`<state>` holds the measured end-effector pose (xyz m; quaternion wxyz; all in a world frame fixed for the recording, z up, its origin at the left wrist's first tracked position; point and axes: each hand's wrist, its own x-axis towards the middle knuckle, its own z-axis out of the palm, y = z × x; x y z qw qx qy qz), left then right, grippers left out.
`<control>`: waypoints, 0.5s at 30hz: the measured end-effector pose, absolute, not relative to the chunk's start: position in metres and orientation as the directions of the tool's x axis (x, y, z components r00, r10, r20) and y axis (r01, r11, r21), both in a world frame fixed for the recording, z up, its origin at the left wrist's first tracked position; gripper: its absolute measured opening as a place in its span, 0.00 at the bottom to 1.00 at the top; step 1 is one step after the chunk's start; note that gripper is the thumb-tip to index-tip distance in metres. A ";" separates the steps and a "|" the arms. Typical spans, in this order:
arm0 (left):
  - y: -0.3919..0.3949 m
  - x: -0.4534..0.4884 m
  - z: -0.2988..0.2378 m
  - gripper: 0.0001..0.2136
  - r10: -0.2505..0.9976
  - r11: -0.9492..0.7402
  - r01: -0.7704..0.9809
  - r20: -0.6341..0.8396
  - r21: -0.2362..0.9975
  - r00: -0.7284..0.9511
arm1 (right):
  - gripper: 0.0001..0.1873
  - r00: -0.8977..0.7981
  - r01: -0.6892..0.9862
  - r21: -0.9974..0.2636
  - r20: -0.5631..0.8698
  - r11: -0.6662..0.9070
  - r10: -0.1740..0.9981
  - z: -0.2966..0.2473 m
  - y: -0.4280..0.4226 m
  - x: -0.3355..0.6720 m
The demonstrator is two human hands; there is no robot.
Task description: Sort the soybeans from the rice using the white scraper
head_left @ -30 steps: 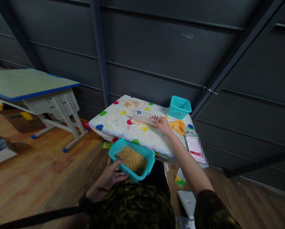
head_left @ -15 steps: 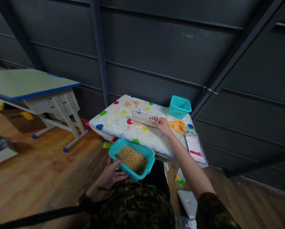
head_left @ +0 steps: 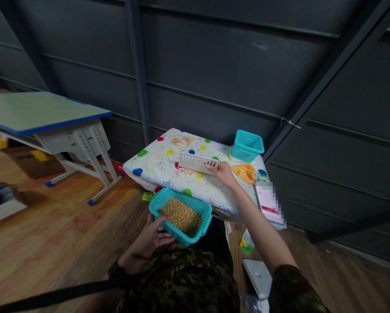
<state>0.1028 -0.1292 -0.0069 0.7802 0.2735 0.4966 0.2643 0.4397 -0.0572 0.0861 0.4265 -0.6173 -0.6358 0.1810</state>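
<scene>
My left hand (head_left: 157, 234) grips the near left side of a teal plastic tub (head_left: 201, 208), its thumb over the rim. Dried yellow beans (head_left: 181, 215), which look like soybeans, lie inside the tub, just off the table's front edge. Over the table, my right hand (head_left: 221, 171) is closed on the right end of a white slotted plastic basket (head_left: 195, 162), long and narrow. Small tan crumbs or grains (head_left: 188, 171) are scattered just in front of the basket, and a second patch (head_left: 181, 141) lies farther back.
A balloon-print cloth covers the table (head_left: 155, 171). A second teal tub (head_left: 247, 147), an orange cloth (head_left: 244, 173) and a blurred-out sheet or device (head_left: 268, 202) lie on its right. A school desk (head_left: 48, 114) stands left; a dark panel wall (head_left: 214, 65) rises behind.
The basket has shifted very slightly on the table, with my right hand still on it. My left hand and the tub of beans stay nearly where they were.
</scene>
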 end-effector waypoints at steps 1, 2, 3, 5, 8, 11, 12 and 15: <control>-0.129 0.103 -0.007 0.35 0.688 0.707 -0.142 -0.628 0.692 0.364 | 0.27 0.122 0.632 -0.755 0.318 0.173 0.940 0.086 -0.058 0.439; -0.129 0.103 -0.008 0.36 0.693 0.702 -0.142 -0.624 0.698 0.361 | 0.27 0.118 0.634 -0.754 0.316 0.173 0.941 0.086 -0.059 0.438; -0.129 0.103 -0.008 0.37 0.698 0.697 -0.139 -0.621 0.703 0.357 | 0.28 0.117 0.635 -0.752 0.317 0.174 0.941 0.086 -0.059 0.436; -0.130 0.103 -0.008 0.38 0.702 0.693 -0.137 -0.619 0.708 0.352 | 0.28 0.119 0.640 -0.747 0.328 0.180 0.937 0.085 -0.059 0.434; -0.130 0.103 -0.006 0.40 0.709 0.684 -0.135 -0.611 0.717 0.351 | 0.27 0.123 0.652 -0.734 0.348 0.189 0.929 0.084 -0.060 0.432; -0.131 0.104 -0.002 0.44 0.707 0.683 -0.128 -0.607 0.719 0.362 | 0.28 0.112 0.650 -0.734 0.351 0.199 0.929 0.081 -0.061 0.431; -0.131 0.104 -0.001 0.46 0.706 0.684 -0.125 -0.608 0.719 0.365 | 0.28 0.113 0.645 -0.737 0.354 0.202 0.928 0.081 -0.063 0.430; -0.131 0.104 -0.001 0.47 0.713 0.675 -0.131 -0.597 0.726 0.368 | 0.28 0.123 0.628 -0.750 0.360 0.209 0.925 0.079 -0.066 0.428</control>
